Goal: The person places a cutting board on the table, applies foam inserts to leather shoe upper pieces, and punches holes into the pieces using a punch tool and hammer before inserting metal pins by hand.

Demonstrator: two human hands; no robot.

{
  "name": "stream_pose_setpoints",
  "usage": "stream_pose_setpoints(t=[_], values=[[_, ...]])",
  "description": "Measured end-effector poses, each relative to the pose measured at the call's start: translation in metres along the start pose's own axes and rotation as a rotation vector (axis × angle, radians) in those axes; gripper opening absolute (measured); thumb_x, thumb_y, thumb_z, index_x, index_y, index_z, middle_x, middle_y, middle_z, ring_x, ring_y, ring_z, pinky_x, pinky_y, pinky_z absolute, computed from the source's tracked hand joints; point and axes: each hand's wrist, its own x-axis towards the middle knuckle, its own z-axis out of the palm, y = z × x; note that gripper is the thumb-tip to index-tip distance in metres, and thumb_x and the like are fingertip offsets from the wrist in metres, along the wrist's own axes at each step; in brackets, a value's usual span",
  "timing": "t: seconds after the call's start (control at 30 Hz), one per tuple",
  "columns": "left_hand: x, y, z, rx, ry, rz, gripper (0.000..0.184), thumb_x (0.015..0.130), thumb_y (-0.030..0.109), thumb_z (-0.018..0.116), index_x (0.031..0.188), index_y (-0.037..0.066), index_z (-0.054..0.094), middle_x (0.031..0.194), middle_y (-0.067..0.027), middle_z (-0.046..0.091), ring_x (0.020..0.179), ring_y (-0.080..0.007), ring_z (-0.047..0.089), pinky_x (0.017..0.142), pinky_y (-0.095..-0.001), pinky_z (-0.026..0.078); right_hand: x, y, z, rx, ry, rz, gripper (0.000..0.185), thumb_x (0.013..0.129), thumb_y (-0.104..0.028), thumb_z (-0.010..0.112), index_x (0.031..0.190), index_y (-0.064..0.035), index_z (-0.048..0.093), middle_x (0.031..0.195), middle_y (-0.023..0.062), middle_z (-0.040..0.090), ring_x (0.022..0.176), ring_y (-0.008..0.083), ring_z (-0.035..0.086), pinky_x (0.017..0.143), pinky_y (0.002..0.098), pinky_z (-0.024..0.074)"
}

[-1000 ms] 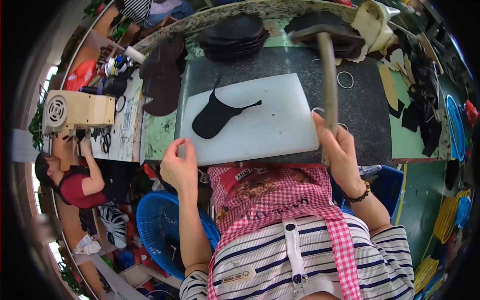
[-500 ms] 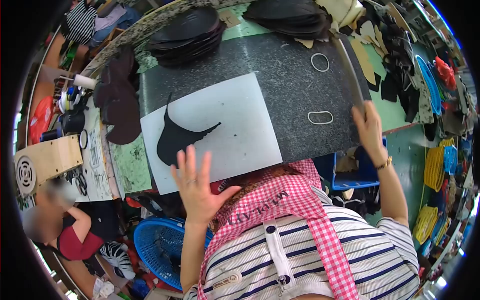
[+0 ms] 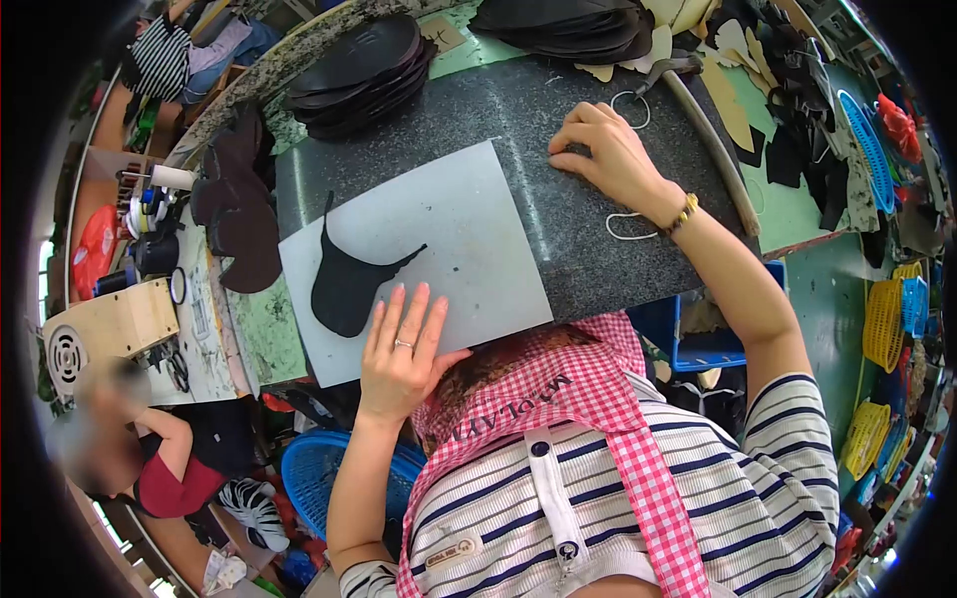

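Note:
My left hand (image 3: 404,354) lies spread near the front edge of a white sheet (image 3: 488,239), its fingertips close to a black cut piece (image 3: 349,289) with two pointed ends. Over the dark speckled slab (image 3: 518,110), my right hand (image 3: 610,159) has its fingers curled in, thumb and forefinger close together. Whatever they may hold is hidden. Beside that hand are two pale loops, one above (image 3: 644,112) and one below (image 3: 623,235). To its right rests a hammer (image 3: 713,149) with a wooden handle, untouched.
Stacks of dark cut pieces stand at the back left (image 3: 359,75) and back centre (image 3: 563,30). More dark pieces (image 3: 239,199) lie left of the slab. A blue bin (image 3: 708,349) sits below the bench, a blue basket (image 3: 319,478) at lower left. Another person (image 3: 169,463) sits at left.
My right hand has let go of the hammer handle and moved left and away over the slab. The hammer now lies on the slab. My left hand has come down onto the sheet.

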Motion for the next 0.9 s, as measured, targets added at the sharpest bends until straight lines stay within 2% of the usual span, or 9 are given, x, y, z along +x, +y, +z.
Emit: stream_pose_setpoints(t=[0.1, 0.2, 0.27, 0.37, 0.57, 0.73, 0.8, 0.87, 0.9], values=[[-0.009, -0.017, -0.014, -0.119, 0.15, -0.059, 0.05, 0.083, 0.023, 0.069, 0.126, 0.003, 0.055, 0.134, -0.0143, 0.05, 0.124, -0.0348, 0.048, 0.104, -0.0478, 0.036, 0.008, 0.011, 0.006, -0.02, -0.055, -0.113, 0.012, 0.082, -0.015, 0.065, 0.086, -0.0044, 0.061, 0.091, 0.007, 0.054, 0.09, 0.0265, 0.05, 0.082, 0.0366, 0.0423], [0.003, -0.043, -0.019, -0.033, 0.45, -0.475, 0.039, 0.085, 0.016, 0.065, 0.119, -0.002, 0.057, 0.13, -0.0171, 0.053, 0.121, -0.0331, 0.05, 0.102, -0.0436, 0.037, -0.017, -0.002, -0.008, 0.026, -0.211, -0.201, 0.013, 0.086, -0.015, 0.06, 0.084, -0.0031, 0.055, 0.09, 0.0091, 0.052, 0.088, 0.0273, 0.05, 0.082, 0.0374, 0.0421], [0.004, -0.055, -0.008, -0.26, 0.372, -0.623, 0.04, 0.084, 0.015, 0.067, 0.119, -0.001, 0.057, 0.129, -0.0176, 0.054, 0.12, -0.0334, 0.05, 0.101, -0.0419, 0.038, -0.042, -0.017, -0.026, 0.161, -0.285, -0.202, 0.013, 0.088, -0.014, 0.056, 0.085, -0.0024, 0.05, 0.087, 0.0102, 0.052, 0.086, 0.028, 0.052, 0.08, 0.0379, 0.0424], [0.016, -0.051, 0.005, -0.255, 0.303, -0.624, 0.045, 0.078, 0.016, 0.074, 0.117, 0.001, 0.056, 0.124, -0.0175, 0.056, 0.117, -0.0327, 0.051, 0.098, -0.0387, 0.04, -0.065, -0.04, -0.075, 0.566, -0.623, 0.345, 0.011, 0.084, -0.01, 0.06, 0.087, -0.0034, 0.052, 0.086, 0.0109, 0.054, 0.084, 0.0296, 0.054, 0.08, 0.0387, 0.0432], [0.037, -0.057, -0.017, -0.226, 0.177, -0.918, 0.051, 0.068, 0.026, 0.082, 0.107, 0.001, 0.06, 0.107, -0.0138, 0.062, 0.089, -0.0275, 0.061, 0.076, -0.0358, 0.048, -0.078, -0.035, -0.064, -0.048, -0.148, -0.016, 0.018, 0.071, -0.009, 0.07, 0.084, -0.0031, 0.059, 0.081, 0.0113, 0.054, 0.084, 0.0304, 0.054, 0.077, 0.0384, 0.0447], [0.033, -0.074, -0.021, -0.394, 0.121, -0.938, 0.033, 0.069, 0.023, 0.082, 0.084, -0.002, 0.066, 0.071, -0.009, 0.064, 0.065, -0.0162, 0.059, 0.062, -0.0311, 0.047, -0.112, -0.029, -0.089, 0.045, -0.762, -0.023, 0.004, 0.068, -0.008, 0.065, 0.072, -0.0065, 0.063, 0.076, 0.0108, 0.058, 0.078, 0.0315, 0.058, 0.071, 0.0378, 0.0467], [0.051, -0.071, -0.036, -0.684, 0.109, -0.858, 0.026, 0.074, 0.019, 0.078, 0.08, -0.002, 0.065, 0.061, 0.0023, 0.052, 0.058, -0.0049, 0.044, 0.053, -0.0237, 0.035, -0.104, -0.037, -0.12, 0.135, -1.278, 0.175, 0.024, 0.074, -0.022, 0.071, 0.092, -0.0058, 0.07, 0.101, 0.0149, 0.067, 0.087, 0.0308, 0.065, 0.073, 0.0373, 0.0515], [0.097, -0.056, -0.035, -0.961, 0.172, -0.71, 0.019, 0.079, 0.015, 0.075, 0.082, 0.0, 0.063, 0.069, 0.0074, 0.05, 0.063, -0.0018, 0.039, 0.054, -0.0196, 0.029, -0.091, -0.027, -0.119, 0.273, -0.831, -0.152, 0.044, 0.079, -0.027, 0.071, 0.113, -0.0019, 0.062, 0.113, 0.0165, 0.063, 0.093, 0.0259, 0.065, 0.079, 0.0344, 0.0521], [0.134, -0.034, -0.045, -0.973, 0.2, -0.696, 0.02, 0.08, 0.017, 0.074, 0.084, 0.0, 0.064, 0.068, 0.0082, 0.048, 0.065, -0.0013, 0.04, 0.055, -0.0196, 0.03, -0.074, -0.032, -0.108, 0.598, -0.659, 0.117, 0.049, 0.08, -0.025, 0.071, 0.119, 0.0, 0.057, 0.115, 0.0158, 0.061, 0.095, 0.0233, 0.064, 0.081, 0.0326, 0.0514]])
